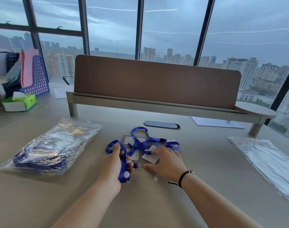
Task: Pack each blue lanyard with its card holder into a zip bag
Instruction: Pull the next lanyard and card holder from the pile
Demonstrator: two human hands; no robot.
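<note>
Nearest, the left hand (115,167) gripped a bunched loop of blue lanyard (124,163), fingers curled round the strap. Just beside it, the right hand (165,162) lay spread, fingertips resting on a clear card holder (151,156) on the table (198,170). Beyond both hands the rest of the lanyards tangled over more holders. Left lay a filled zip bag (53,145); right, a stack of empty zip bags (270,163).
</note>
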